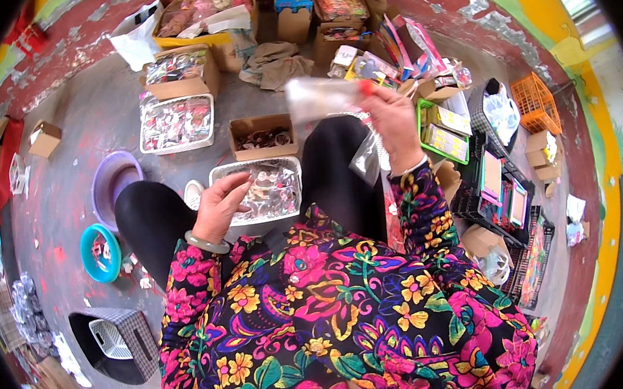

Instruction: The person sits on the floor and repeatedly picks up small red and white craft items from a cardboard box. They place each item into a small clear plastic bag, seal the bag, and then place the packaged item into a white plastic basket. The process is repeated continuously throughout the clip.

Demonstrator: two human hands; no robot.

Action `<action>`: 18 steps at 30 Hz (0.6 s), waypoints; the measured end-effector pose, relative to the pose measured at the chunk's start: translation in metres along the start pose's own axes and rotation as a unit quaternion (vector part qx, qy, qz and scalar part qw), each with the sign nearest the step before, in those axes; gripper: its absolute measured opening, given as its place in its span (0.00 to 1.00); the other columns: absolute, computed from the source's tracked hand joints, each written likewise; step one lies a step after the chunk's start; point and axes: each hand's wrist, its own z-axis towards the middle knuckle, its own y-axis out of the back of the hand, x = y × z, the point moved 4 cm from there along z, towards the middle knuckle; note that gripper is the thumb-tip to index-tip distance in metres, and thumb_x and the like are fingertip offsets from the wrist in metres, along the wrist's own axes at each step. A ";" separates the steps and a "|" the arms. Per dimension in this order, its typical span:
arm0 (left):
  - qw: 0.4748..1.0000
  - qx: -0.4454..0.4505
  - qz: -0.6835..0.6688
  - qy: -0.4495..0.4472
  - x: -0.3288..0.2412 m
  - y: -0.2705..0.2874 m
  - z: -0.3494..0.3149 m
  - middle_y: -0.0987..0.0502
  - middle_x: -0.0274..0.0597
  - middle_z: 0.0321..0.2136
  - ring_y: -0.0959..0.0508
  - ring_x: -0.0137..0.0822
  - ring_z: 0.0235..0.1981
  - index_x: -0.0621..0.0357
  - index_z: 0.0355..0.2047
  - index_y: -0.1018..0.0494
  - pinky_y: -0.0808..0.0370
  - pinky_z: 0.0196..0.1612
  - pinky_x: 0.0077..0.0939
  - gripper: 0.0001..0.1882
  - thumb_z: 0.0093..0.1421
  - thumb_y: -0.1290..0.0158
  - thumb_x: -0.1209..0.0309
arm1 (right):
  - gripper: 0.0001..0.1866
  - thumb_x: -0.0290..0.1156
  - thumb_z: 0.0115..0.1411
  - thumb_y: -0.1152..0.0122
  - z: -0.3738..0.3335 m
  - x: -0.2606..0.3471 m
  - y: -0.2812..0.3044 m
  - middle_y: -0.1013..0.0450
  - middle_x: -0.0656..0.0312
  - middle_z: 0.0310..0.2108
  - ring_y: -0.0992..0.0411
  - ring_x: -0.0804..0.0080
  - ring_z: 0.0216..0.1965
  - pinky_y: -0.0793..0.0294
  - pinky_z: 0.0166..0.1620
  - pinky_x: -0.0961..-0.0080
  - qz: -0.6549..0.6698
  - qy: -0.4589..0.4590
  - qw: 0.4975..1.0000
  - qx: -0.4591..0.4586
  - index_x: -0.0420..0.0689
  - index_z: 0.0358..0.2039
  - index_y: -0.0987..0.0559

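Log white basket (273,218) first: loaded with small shiny packets (274,189). Next, cardboard box (265,152) just beyond, part-filled. Then right hand (398,124), raised well to the right of the basket, closed in a pinch on one end of a clear bag (322,99). Left hand (216,206) by the basket's left edge, fingers half curled; impossible to say whether holding anything. Bag out leftward from the right fingertips, blurred, contents unclear. Probably very light, limp, slippery; likely to flap or crease rather than break. Best to pinch near an edge, not mid-sheet. Loose clear plastic (366,161) hanging below, probably equally floppy. Smallest: red piece (367,88) at the pinched end, likely the surest hold.
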 end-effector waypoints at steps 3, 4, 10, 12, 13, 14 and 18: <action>0.999 -0.015 -0.015 0.023 0.006 0.001 0.002 0.24 0.40 0.36 0.25 0.26 0.36 0.63 0.42 0.29 0.25 0.28 0.15 0.13 0.59 0.52 0.70 | 0.07 0.24 0.53 0.46 0.028 -0.025 0.073 0.27 0.63 0.22 0.35 0.85 0.15 0.42 0.15 0.89 0.046 0.015 0.991 -0.121 0.37 0.32 0.24; 0.999 -0.018 -0.021 0.028 0.009 0.002 0.004 0.24 0.40 0.35 0.25 0.25 0.35 0.64 0.41 0.29 0.25 0.27 0.14 0.12 0.59 0.52 0.70 | 0.07 0.24 0.52 0.46 0.029 -0.043 0.094 0.27 0.63 0.21 0.36 0.84 0.14 0.43 0.14 0.88 0.026 0.002 0.989 -0.149 0.37 0.32 0.24; 0.996 -0.023 0.004 0.081 0.028 0.003 0.005 0.24 0.39 0.34 0.24 0.28 0.36 0.63 0.39 0.28 0.26 0.28 0.17 0.11 0.59 0.53 0.70 | 0.04 0.25 0.52 0.47 0.022 -0.176 0.181 0.34 0.66 0.14 0.47 0.80 0.07 0.51 0.10 0.79 -0.073 -0.191 0.940 -0.274 0.41 0.30 0.26; 0.995 -0.025 0.011 0.097 0.028 0.000 0.005 0.24 0.39 0.33 0.24 0.28 0.36 0.63 0.39 0.28 0.26 0.28 0.17 0.11 0.59 0.53 0.69 | 0.09 0.31 0.54 0.47 0.022 -0.209 0.197 0.31 0.61 0.15 0.42 0.76 0.06 0.45 0.10 0.78 -0.076 -0.220 0.934 -0.271 0.38 0.29 0.24; 0.994 -0.029 0.009 0.100 0.028 0.000 0.004 0.24 0.39 0.33 0.24 0.28 0.36 0.63 0.39 0.28 0.27 0.28 0.17 0.11 0.59 0.53 0.69 | 0.14 0.36 0.55 0.49 0.022 -0.213 0.201 0.31 0.58 0.15 0.39 0.71 0.07 0.41 0.12 0.74 -0.184 -0.283 0.904 -0.264 0.37 0.27 0.24; 0.994 -0.028 0.006 0.102 0.028 -0.001 0.004 0.24 0.39 0.33 0.24 0.28 0.36 0.63 0.38 0.28 0.27 0.28 0.17 0.11 0.59 0.53 0.69 | 0.19 0.41 0.56 0.50 0.022 -0.215 0.210 0.30 0.55 0.15 0.37 0.67 0.08 0.37 0.13 0.71 -0.289 -0.339 0.858 -0.257 0.36 0.24 0.25; 0.995 -0.018 0.018 0.099 0.032 0.000 0.010 0.24 0.39 0.32 0.24 0.28 0.35 0.63 0.38 0.28 0.27 0.29 0.17 0.11 0.59 0.53 0.68 | 0.23 0.46 0.60 0.55 0.035 -0.184 0.240 0.28 0.51 0.19 0.29 0.63 0.16 0.29 0.22 0.68 -0.478 -0.150 0.854 -0.142 0.36 0.28 0.26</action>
